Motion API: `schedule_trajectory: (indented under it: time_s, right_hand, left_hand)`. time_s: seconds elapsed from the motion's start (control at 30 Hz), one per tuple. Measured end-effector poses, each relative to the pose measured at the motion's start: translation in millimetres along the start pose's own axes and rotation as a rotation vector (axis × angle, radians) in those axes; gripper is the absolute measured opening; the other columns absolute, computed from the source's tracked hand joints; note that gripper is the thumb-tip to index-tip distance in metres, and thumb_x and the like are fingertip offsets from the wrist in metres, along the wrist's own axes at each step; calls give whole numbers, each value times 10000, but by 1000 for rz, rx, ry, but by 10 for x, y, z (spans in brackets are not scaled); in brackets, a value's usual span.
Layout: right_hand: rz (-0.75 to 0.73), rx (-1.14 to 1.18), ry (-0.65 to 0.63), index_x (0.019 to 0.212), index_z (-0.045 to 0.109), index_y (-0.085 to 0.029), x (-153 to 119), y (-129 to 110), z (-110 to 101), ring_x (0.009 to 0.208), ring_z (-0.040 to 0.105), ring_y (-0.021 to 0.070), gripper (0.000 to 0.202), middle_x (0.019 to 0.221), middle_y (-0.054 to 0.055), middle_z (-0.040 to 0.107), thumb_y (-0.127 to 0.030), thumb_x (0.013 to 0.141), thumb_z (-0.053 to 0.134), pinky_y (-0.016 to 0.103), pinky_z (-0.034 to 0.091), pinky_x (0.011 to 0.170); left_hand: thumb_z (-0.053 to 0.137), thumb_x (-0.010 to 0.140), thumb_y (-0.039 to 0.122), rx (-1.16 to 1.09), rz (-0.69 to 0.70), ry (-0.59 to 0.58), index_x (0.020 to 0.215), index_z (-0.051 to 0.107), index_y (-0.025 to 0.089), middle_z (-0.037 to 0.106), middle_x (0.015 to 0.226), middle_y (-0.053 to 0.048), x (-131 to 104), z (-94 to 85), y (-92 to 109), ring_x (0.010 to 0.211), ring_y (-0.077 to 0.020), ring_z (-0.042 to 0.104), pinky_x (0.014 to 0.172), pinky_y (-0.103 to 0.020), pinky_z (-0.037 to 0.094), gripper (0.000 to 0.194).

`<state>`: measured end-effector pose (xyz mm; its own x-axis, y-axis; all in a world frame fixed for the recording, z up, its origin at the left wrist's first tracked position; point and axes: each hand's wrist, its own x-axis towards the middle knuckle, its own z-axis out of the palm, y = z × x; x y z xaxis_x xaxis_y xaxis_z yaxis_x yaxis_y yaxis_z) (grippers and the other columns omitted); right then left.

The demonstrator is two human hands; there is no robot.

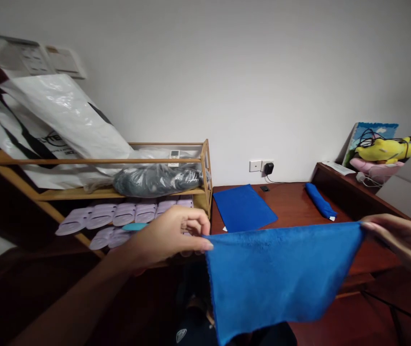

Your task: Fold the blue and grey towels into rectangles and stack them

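The thumb and forefinger of the left hand [180,231] pinch one top corner of a blue cloth [280,278], the other fingers curled loosely behind. The right hand [405,240], partly cut off by the frame edge, grips the opposite top corner between thumb and fingers. Both arms reach forward, hands well apart, so the cloth hangs between them, its top edge nearly straight, its soft, fuzzy face lightly creased. Beyond it, on a glossy reddish-brown desk [290,204], lie a flat blue cloth [244,207] and a tight blue roll [318,199]. Left of the desk stands a wooden rack [204,168] with smooth lilac slippers [102,216].
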<state>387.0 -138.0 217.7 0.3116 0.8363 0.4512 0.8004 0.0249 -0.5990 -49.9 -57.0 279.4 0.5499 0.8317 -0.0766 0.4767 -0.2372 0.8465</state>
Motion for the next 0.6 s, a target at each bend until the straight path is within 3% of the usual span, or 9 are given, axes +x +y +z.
schedule_trajectory:
  time_s: [0.1,0.2,0.4,0.6]
  right_hand:
    - [-42,42,-320,809,663,-216,209,220,331,650,583,161,432,689,15,655,-628,745,550,238,448,605]
    - [-55,59,-468,761,607,-195,405,485,824,550,523,136,446,564,-17,580,-612,813,456,236,412,565]
    - [-11,-46,-472,698,538,-208,702,971,2009,521,554,148,430,545,-2,590,-565,847,349,243,402,546]
    - [20,-216,-447,800,610,-209,825,1272,2863,766,618,202,330,771,68,668,-427,867,371,274,409,650]
  left_hand:
    - [679,680,336,-122,-20,-66,694,547,205,659,615,35,262,163,-395,575,-128,615,529,-218,445,186]
    - [703,660,356,-164,-10,-25,713,542,187,659,599,17,669,320,-964,614,-148,637,601,-248,461,240]
    - [662,738,346,-26,-144,146,750,539,161,609,567,30,1512,629,-1966,564,-125,603,551,-232,426,222]
    - [550,880,377,246,-294,252,924,592,147,629,833,4,1920,901,-2549,692,-117,599,665,-309,513,239]
